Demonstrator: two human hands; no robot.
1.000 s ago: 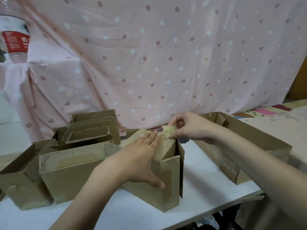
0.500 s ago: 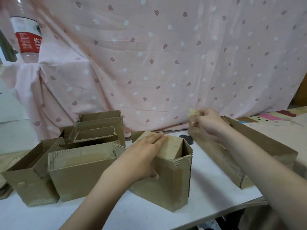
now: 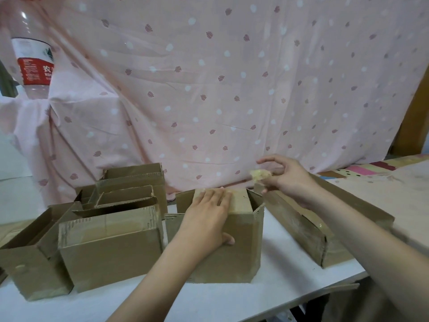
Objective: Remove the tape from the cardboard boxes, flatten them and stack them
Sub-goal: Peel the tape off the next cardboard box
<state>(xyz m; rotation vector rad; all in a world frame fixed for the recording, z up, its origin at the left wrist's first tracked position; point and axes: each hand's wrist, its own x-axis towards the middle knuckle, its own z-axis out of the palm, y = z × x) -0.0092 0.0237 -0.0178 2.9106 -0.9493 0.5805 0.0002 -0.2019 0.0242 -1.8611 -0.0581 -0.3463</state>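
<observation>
Cardboard box (image 3: 228, 247) stands open-topped mid-counter (image 3: 285, 259); left hand (image 3: 209, 219) lies over its top flap, fingers straight and together, thumb on its front. Right hand (image 3: 286, 178) hovers over the long box (image 3: 325, 228) beside it, fingers pinching a crumpled tape wad (image 3: 260, 175); more boxes (image 3: 109, 242) crowd the left.

Bare white table (image 3: 285, 256) lies open between the middle box (image 3: 232, 247) and the long box (image 3: 325, 231) at right, a lane running from the near edge back to the pink curtain (image 3: 232, 89); a second bare strip runs along the near edge in front of the boxes; the left half is crowded, a front box (image 3: 109, 247) touching the middle box, an open box (image 3: 30, 259) at far left, and a cluster of boxes (image 3: 132, 184) behind; the left hand (image 3: 206, 219) covers the middle box's top; the right hand (image 3: 287, 180) holds a tape wad (image 3: 260, 175) above the long box's far end; a bottle (image 3: 32, 63) stands high at left, well apart.
</observation>
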